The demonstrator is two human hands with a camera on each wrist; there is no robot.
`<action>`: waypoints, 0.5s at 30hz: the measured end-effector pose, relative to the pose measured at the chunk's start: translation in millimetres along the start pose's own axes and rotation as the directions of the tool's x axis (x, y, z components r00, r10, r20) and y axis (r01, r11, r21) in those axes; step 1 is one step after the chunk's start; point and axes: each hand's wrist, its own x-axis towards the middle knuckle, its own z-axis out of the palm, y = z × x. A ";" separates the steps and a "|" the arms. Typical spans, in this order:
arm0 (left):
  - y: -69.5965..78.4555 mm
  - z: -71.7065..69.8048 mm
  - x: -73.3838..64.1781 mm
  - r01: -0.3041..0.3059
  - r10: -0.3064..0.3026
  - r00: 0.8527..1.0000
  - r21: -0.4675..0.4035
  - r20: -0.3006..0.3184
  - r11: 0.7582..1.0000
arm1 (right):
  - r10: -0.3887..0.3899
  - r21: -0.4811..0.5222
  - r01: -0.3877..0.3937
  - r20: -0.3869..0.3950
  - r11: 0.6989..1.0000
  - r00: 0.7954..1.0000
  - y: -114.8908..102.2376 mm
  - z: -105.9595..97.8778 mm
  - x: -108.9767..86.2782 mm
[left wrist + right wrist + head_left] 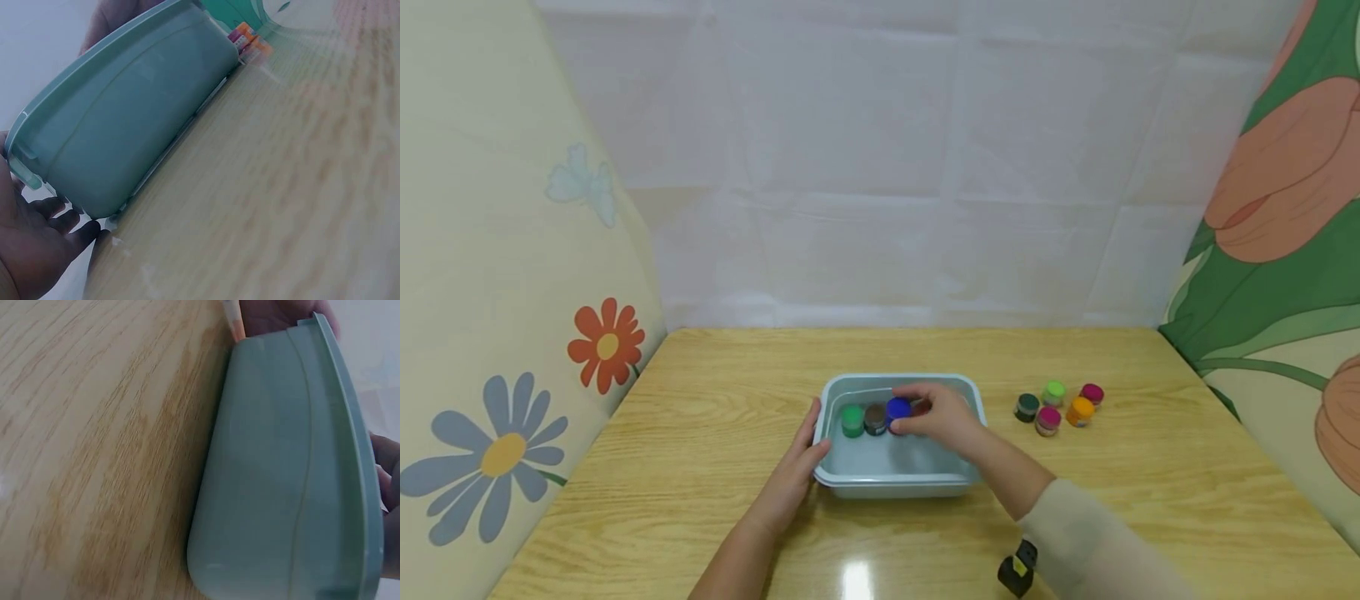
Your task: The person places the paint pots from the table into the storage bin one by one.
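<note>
A light blue-green plastic tub [898, 481] stands on the wooden table. My left hand [793, 471] holds its left end, thumb at the rim and fingers along the outer wall; the left wrist view shows those fingers [65, 222] against the tub's end. Reaching in over the right side, my right hand [943, 421] pinches a small jar with a blue lid [898, 408] between thumb and fingers. Left of it inside the tub sit a brown jar [876, 419] and a green jar [852, 421]. A reddish jar [921, 407] is partly hidden beneath the right hand.
To the tub's right stand several more small jars: dark green [1027, 407], light green [1054, 393], orange [1081, 411], and two magenta ones [1048, 421]. A black strapped device [1018, 568] shows by the right sleeve. White cloth [880, 183] and printed flower panels border the table.
</note>
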 end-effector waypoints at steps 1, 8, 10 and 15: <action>-0.2 0.2 0.2 -0.002 0.002 1.000 -0.003 0.000 1.000 | -0.006 -0.011 0.006 0.007 1.000 1.000 -0.8 2.8 1.0; -0.3 0.7 0.3 -0.007 0.007 1.000 -0.010 0.005 1.000 | -0.040 -0.039 0.042 0.050 0.998 0.998 -5.8 21.7 9.4; 0.0 0.6 0.1 -0.004 0.004 1.000 -0.009 0.007 1.000 | -0.047 -0.053 0.050 0.065 0.997 0.997 -6.4 26.7 11.9; 0.1 0.4 0.6 -0.007 0.007 1.000 -0.017 0.008 1.000 | -0.023 -0.059 0.029 0.102 0.998 0.995 -8.8 37.0 18.0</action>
